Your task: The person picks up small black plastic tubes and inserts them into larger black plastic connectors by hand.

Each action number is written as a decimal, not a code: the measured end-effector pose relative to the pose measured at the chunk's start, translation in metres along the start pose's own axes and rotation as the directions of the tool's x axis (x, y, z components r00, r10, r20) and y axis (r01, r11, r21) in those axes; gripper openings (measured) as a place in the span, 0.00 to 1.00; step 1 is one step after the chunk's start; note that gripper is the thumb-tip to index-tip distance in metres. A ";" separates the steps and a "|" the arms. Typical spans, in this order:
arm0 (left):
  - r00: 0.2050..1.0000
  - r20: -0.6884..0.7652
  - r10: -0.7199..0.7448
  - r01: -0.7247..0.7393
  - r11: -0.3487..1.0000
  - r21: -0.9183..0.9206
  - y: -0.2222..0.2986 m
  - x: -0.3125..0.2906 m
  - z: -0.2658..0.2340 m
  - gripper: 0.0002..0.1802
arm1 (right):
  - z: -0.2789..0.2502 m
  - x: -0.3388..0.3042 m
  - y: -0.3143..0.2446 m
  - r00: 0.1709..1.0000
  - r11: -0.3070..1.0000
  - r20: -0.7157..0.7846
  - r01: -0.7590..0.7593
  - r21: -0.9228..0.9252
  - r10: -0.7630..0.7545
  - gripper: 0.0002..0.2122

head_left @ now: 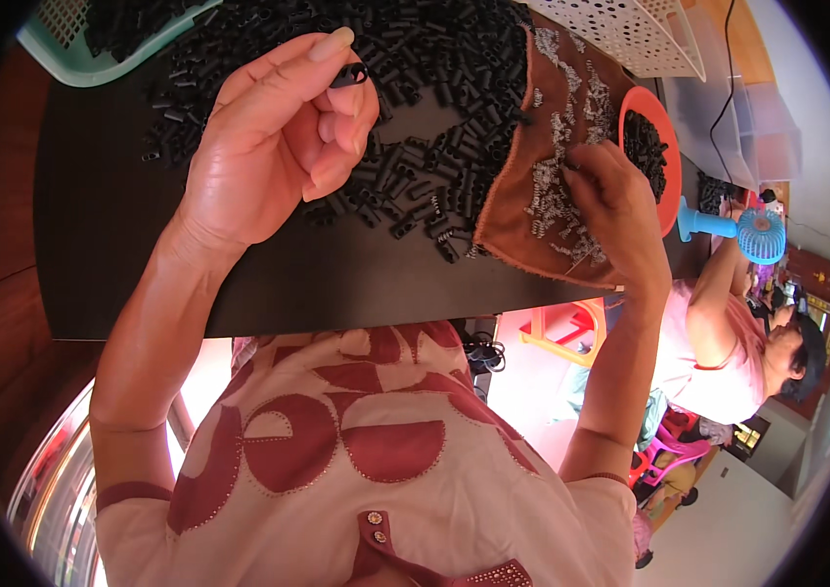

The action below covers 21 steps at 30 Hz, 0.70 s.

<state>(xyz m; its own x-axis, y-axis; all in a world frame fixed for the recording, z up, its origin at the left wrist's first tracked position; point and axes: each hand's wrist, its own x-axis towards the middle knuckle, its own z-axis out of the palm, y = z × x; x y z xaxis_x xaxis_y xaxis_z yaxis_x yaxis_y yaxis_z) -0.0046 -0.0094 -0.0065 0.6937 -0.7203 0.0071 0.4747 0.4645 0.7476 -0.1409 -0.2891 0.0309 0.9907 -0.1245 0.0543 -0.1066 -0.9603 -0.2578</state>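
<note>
Raised over the left part of the table, my left hand point(283, 142) pinches a small black plastic tube point(349, 75) between thumb and fingers; a hole shows at its end. My right hand point(620, 201) is lower, on the right, its fingertips drawn together among small metal springs point(544, 191). Something dark shows at those fingertips, too small to name. The springs lie scattered over a brown cloth point(511, 235). Between and beyond my hands spreads a heap of similar black tubes point(459, 161), some with a spring end showing.
An orange-red bowl point(671, 196) of small dark pieces stands right of the cloth. Behind it is a white perforated basket point(635, 34). A green basket point(92, 73) holds more black parts at far left. A blue fan point(761, 237) and another person point(723, 338) are at right.
</note>
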 end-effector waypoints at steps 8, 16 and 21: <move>0.999 -0.002 0.044 -0.044 0.999 0.003 0.000 -0.001 0.001 0.16 | -0.007 -0.005 0.009 1.000 1.000 -0.028 -0.012 -0.004 0.012 0.04; 0.999 -0.010 0.039 -0.038 0.996 0.082 0.002 -0.004 0.003 0.18 | 0.000 0.023 0.016 0.985 0.999 -0.172 0.008 -0.042 -0.015 0.05; 0.999 0.003 0.049 -0.049 0.998 0.042 0.001 -0.004 -0.001 0.17 | 0.008 0.032 0.022 0.997 0.976 -0.080 -0.012 -0.220 -0.006 0.06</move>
<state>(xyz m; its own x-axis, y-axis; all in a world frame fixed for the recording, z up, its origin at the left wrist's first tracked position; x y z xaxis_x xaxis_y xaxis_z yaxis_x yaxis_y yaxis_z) -0.0061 -0.0058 -0.0060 0.7144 -0.6982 0.0457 0.4169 0.4772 0.7736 -0.1106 -0.3124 0.0196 0.9814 -0.1386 0.1330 -0.1344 -0.9901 -0.0404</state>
